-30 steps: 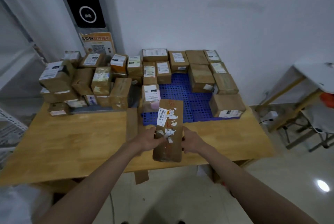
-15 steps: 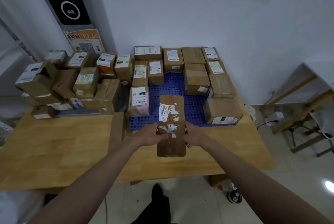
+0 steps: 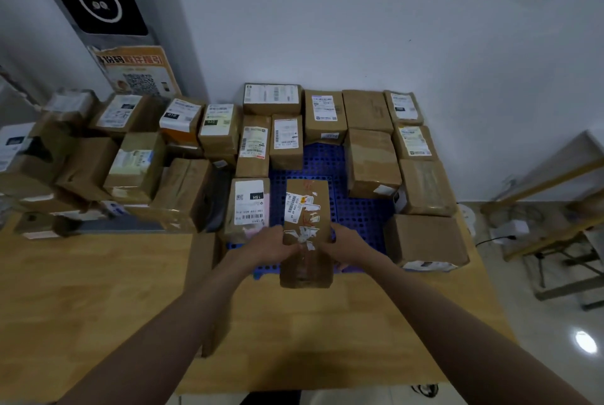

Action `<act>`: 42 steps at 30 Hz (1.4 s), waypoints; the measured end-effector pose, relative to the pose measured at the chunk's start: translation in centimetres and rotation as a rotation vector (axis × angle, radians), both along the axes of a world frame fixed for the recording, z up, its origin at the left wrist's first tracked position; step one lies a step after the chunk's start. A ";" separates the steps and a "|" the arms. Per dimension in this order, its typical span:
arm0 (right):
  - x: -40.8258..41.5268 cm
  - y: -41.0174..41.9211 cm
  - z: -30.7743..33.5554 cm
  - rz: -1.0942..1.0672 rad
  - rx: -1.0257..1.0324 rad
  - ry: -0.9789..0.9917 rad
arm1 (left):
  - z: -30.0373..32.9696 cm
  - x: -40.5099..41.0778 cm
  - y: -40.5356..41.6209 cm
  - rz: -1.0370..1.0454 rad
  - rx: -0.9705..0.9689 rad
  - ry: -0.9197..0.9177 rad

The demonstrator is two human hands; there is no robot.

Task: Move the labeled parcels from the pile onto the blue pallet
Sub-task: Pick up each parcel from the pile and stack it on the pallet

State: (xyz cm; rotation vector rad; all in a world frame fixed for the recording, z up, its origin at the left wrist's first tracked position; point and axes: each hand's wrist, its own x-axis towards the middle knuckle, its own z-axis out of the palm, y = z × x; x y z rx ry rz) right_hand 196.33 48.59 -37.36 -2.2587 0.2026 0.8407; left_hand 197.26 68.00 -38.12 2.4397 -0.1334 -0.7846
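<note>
Gripping long parcel (image 3: pixel 305 231) with left hand (image 3: pixel 271 246) and right hand (image 3: pixel 346 244) clamped mid-length — overhanging near end could tip off blue pallet (image 3: pixel 359 208).

pile (image 3: pixel 108 156) left of pallet (image 3: pixel 356 208), both on table (image 3: pixel 98 290)

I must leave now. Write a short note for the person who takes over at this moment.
Left hand and right hand grip the long parcel by its sides, over the front edge of the blue pallet.
Done: about a dozen parcels stand along the pallet's back, left and right.
Left: set this parcel in the open middle, then move the pile on the table's left.
</note>
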 end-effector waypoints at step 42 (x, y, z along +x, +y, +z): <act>14.1 4.1 -9.6 0.005 0.023 0.037 | -5.2 11.7 2.9 -0.069 0.451 -0.019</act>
